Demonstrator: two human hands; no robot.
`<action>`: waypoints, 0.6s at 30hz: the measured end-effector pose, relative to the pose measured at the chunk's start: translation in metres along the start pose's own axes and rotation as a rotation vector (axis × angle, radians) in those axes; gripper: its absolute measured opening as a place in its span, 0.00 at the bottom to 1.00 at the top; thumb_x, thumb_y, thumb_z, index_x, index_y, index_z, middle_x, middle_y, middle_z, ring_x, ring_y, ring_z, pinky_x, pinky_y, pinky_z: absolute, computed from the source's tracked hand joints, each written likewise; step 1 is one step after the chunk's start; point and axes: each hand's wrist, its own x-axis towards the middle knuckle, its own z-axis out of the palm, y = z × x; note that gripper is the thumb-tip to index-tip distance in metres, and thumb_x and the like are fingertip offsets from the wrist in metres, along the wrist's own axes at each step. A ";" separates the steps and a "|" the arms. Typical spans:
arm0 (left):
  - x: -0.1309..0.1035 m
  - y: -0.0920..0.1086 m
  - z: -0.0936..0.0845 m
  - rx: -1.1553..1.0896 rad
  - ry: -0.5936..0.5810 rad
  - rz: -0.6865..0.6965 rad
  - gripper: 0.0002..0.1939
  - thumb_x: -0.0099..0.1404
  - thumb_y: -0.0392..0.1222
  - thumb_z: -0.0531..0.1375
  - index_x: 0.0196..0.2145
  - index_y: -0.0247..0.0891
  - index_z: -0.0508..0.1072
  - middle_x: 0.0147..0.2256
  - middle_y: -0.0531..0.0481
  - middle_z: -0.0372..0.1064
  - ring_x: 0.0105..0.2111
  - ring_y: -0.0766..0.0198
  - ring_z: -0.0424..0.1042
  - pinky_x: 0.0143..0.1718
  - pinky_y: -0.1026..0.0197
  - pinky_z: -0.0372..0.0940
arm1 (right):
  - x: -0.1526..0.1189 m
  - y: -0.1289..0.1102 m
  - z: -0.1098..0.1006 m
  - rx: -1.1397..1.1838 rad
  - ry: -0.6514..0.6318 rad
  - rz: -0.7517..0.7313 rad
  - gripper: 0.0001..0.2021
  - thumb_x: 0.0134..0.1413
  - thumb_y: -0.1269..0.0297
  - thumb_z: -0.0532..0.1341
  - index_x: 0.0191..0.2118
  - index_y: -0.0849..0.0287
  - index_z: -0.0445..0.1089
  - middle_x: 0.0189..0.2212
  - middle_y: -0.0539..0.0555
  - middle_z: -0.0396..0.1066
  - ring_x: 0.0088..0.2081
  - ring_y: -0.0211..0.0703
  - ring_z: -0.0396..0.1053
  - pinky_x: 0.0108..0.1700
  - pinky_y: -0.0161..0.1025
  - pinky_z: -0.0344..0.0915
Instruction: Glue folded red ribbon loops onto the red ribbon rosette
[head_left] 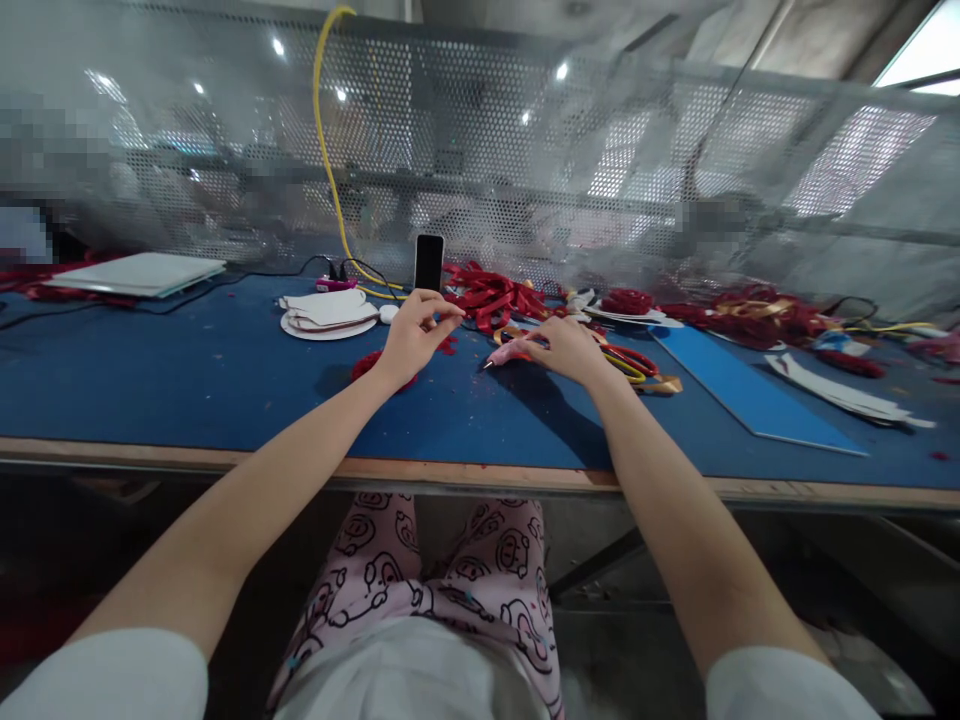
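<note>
My left hand (414,335) hovers over the table's middle, thumb and fingertips pinched together; whatever lies between them is too small to make out. Partly hidden under its wrist is a round dark red piece (365,364), perhaps coiled ribbon. My right hand (568,348) is closed around a pink tool (508,352) with a thin metal tip pointing left and down toward the tabletop. Right behind that hand lie orange-and-yellow scissor-like handles (634,362) and a gold ribbon end (664,385). A pile of red ribbon (501,296) sits beyond both hands.
A blue tabletop (187,370) ends at a wooden front edge. A phone (429,262) stands upright near the perforated back screen (480,150). White discs (330,315) lie left, a blue board (750,385) right, with more ribbon (765,318) behind it. A yellow hose (322,120) hangs down.
</note>
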 end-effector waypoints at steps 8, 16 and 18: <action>0.001 0.000 0.004 -0.278 -0.027 0.008 0.09 0.64 0.49 0.69 0.35 0.42 0.81 0.51 0.46 0.65 0.28 0.72 0.60 0.32 0.63 0.62 | 0.029 -0.060 -0.012 0.891 0.044 0.138 0.18 0.51 0.47 0.69 0.39 0.57 0.80 0.35 0.55 0.79 0.35 0.44 0.72 0.42 0.44 0.68; -0.001 0.002 0.007 -0.516 -0.031 -0.096 0.17 0.59 0.56 0.71 0.37 0.41 0.80 0.55 0.47 0.65 0.25 0.77 0.61 0.24 0.67 0.60 | 0.041 -0.107 0.003 1.420 -0.079 0.160 0.21 0.28 0.50 0.80 0.30 0.56 0.80 0.27 0.49 0.76 0.31 0.37 0.70 0.37 0.38 0.67; -0.001 0.004 0.007 -0.517 -0.047 -0.117 0.17 0.58 0.56 0.71 0.36 0.41 0.79 0.56 0.47 0.66 0.26 0.77 0.62 0.24 0.67 0.61 | 0.039 -0.108 0.008 1.450 -0.056 0.172 0.21 0.28 0.50 0.80 0.30 0.55 0.80 0.28 0.49 0.76 0.31 0.36 0.70 0.38 0.38 0.67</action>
